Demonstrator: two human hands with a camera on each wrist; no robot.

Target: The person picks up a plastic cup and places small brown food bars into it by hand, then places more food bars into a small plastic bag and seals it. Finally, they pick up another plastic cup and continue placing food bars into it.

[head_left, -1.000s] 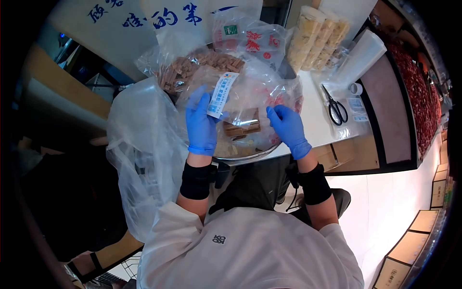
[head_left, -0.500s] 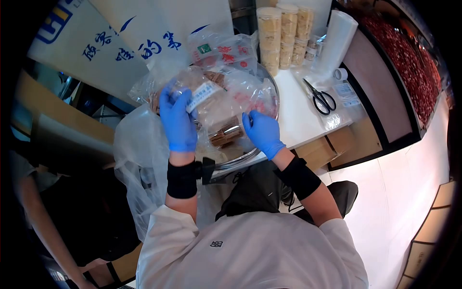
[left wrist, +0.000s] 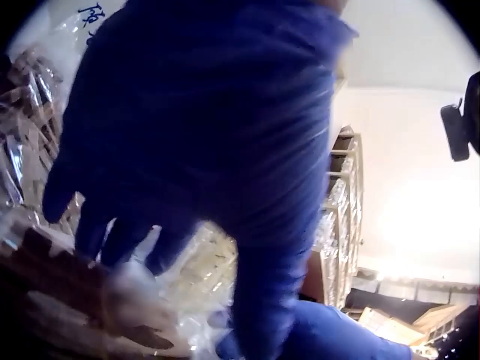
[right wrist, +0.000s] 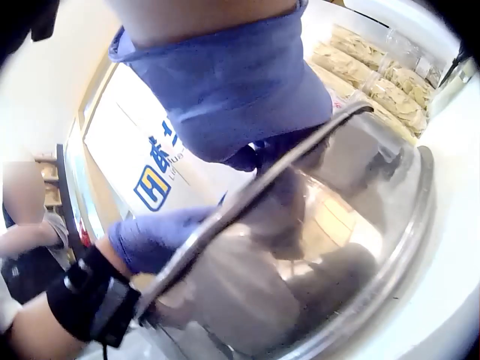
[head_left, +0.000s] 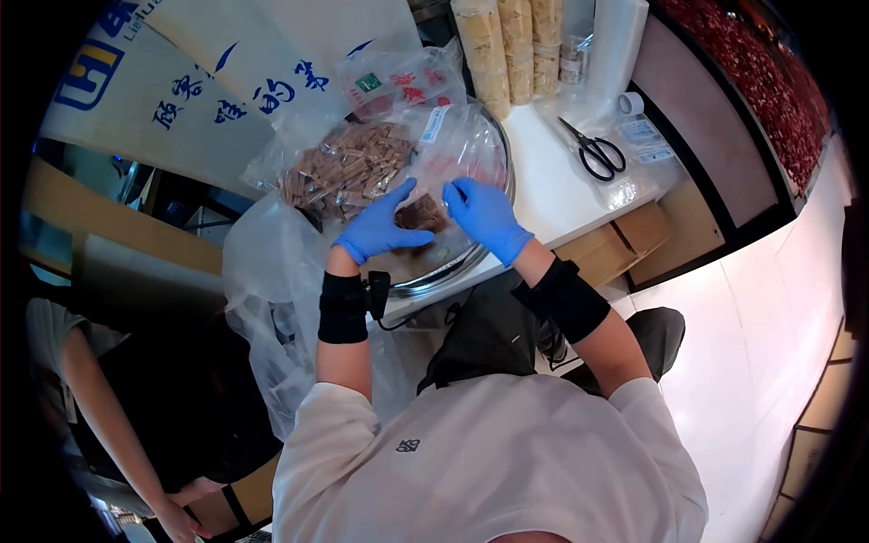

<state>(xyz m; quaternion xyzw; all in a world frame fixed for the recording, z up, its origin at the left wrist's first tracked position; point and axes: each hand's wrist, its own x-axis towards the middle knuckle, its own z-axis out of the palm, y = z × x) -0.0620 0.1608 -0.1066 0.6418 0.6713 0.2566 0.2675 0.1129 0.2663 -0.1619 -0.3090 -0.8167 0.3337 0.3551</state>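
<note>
A round steel basin (head_left: 422,290) holds a big clear plastic bag (head_left: 480,136) with many brown stick-like pieces (head_left: 348,172). A white-and-blue label (head_left: 434,125) lies on plastic at the back. Nearer the front is a small bundle of brown sticks (head_left: 419,214). My gloved left hand (head_left: 376,228) is beside that bundle, fingers and thumb spread apart around its left side. On the other side, my gloved right hand (head_left: 486,215) has curled fingers, fingertips close to the bundle; I cannot tell whether it pinches plastic. In the right wrist view the basin's rim hides those fingertips.
Black-handled scissors (head_left: 597,158) and a tape roll (head_left: 630,104) lie on the white table (head_left: 552,195) at right. Tall clear jars (head_left: 516,54) and a plastic roll (head_left: 617,45) stand behind. Another person's arm (head_left: 113,416) is at left; a loose plastic bag (head_left: 272,299) hangs beside the basin.
My left hand has let go of the labelled plastic, which now lies farther back, and has come down beside the brown bundle with its fingers spread. The right hand stays near the bundle.
</note>
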